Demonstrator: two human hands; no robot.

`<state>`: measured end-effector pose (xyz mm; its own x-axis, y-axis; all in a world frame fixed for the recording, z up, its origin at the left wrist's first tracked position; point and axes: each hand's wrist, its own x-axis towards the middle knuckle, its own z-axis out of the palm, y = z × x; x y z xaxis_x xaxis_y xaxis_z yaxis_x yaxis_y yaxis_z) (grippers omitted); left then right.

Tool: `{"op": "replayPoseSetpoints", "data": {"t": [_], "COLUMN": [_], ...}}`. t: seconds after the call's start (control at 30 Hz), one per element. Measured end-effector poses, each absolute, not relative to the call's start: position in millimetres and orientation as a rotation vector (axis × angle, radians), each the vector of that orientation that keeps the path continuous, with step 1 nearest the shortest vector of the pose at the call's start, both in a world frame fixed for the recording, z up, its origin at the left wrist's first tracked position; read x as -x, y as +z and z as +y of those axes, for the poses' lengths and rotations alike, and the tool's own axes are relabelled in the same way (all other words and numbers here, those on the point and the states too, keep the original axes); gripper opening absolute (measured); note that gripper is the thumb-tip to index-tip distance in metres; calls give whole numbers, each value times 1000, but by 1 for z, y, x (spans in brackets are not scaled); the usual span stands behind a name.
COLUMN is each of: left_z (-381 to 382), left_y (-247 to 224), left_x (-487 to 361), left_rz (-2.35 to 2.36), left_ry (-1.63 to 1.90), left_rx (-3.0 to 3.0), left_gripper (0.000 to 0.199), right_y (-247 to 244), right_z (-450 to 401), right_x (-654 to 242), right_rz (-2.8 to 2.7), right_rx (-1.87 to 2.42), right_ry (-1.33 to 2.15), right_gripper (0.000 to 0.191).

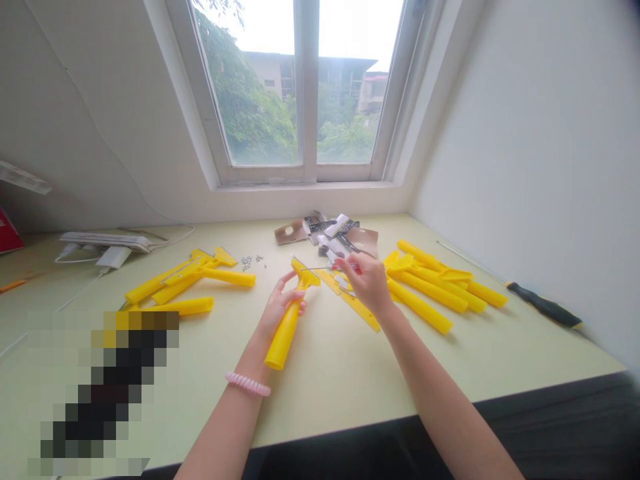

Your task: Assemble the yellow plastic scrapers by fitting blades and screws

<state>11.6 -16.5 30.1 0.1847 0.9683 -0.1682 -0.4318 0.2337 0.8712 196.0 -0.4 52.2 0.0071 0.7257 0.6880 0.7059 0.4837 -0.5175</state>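
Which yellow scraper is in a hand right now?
The one in the left hand: this yellow scraper stands head up, held by its grip, while the others lie on the desk.

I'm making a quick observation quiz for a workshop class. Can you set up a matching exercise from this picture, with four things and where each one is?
Things:
1. Left hand
2. Pink coil bracelet
3. Screwdriver
4. Small screws

Places:
A. Lying at the far right of the desk
B. Around the left wrist
C. Scattered beside the left pile of yellow scrapers
D. Gripping a yellow scraper

Pairs: 1-D, 2-B, 3-A, 4-C
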Motion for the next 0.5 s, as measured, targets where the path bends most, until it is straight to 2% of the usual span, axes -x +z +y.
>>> {"op": "replayPoseSetpoints", "data": {"t": [0.13, 0.33, 0.5], "left_z": [-17, -17, -16], "left_y": [30, 31, 30], "left_x": [-12, -11, -12], "left_rz": [867, 849, 846], "left_ry": [1140, 1122, 1126], "left_rx": [-775, -755, -737], "left_gripper": [66, 69, 68], "right_y": [53, 51, 51], "right_z": [-1, -1, 0], "right_x": [-196, -195, -191], "right_rz": [-1737, -1741, -1733], "right_rx": [1270, 1229, 1072], "right_ry": [43, 166, 194], "right_gripper": [37, 19, 14]}}
